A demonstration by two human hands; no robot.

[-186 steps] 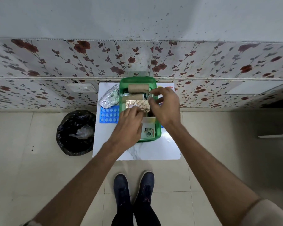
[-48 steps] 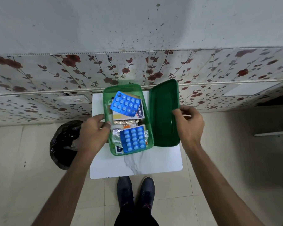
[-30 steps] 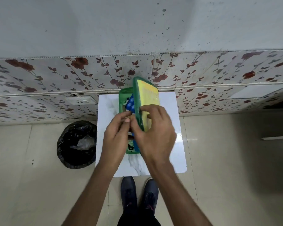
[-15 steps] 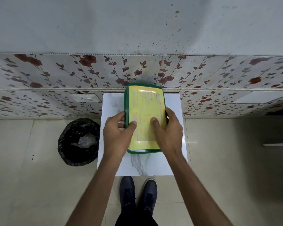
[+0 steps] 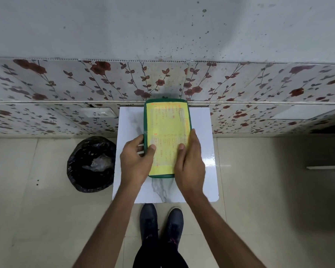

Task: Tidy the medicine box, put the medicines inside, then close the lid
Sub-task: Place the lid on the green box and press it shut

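Observation:
The green medicine box lies on the small white marble-patterned table, its lid down and its yellow printed label facing up. The medicines are hidden inside. My left hand grips the box's near left edge, thumb on the lid and fingers down the side. My right hand holds the near right edge the same way, thumb pressed on the label.
A black-lined waste bin stands on the tiled floor left of the table. The floral-tiled wall rises directly behind the table, with a white socket plate at the left. My dark shoes are under the table's near edge.
The lid swung over from the right and now lies flat on the box. Both hands have settled on the box's near sides, and the blister packs are covered.

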